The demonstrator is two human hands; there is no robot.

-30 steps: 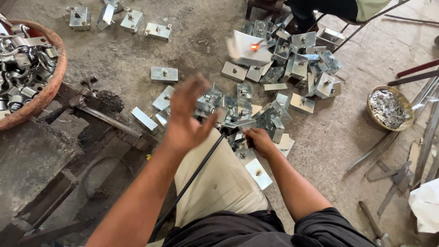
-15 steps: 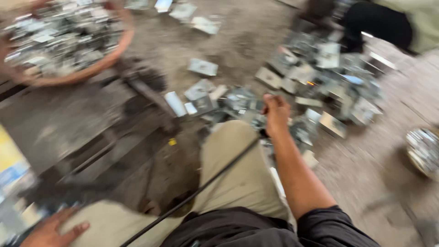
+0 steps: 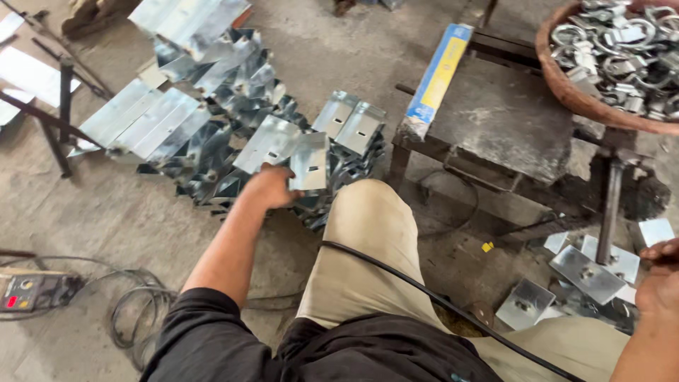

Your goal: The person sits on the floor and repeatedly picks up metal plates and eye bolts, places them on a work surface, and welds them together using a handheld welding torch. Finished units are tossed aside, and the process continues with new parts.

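My left hand (image 3: 271, 188) grips a bent, shiny galvanised plate with a small slot (image 3: 310, 161), at the near edge of a heap of similar folded metal brackets (image 3: 212, 134) on the floor to my left. My right hand (image 3: 659, 281) is at the right edge of the view, fingers curled, just above flat square plates with nuts on them (image 3: 587, 272) on the floor. Whether that hand holds one is hidden by the frame edge. My knee in beige trousers (image 3: 368, 247) lies between the two hands.
A rusty metal work table (image 3: 495, 120) stands ahead with a long blue and yellow box (image 3: 438, 74) on it. A round brown basin (image 3: 566, 95) holds several ring clamps. A black cable (image 3: 396, 272) crosses my leg. A small control box (image 3: 28, 290) and coiled wires (image 3: 134, 311) lie at lower left.
The view has swung left to the bracket heap. My left hand dropped from mid-air, reached left and took hold of a bent plate. My right hand stayed by the flat plates.
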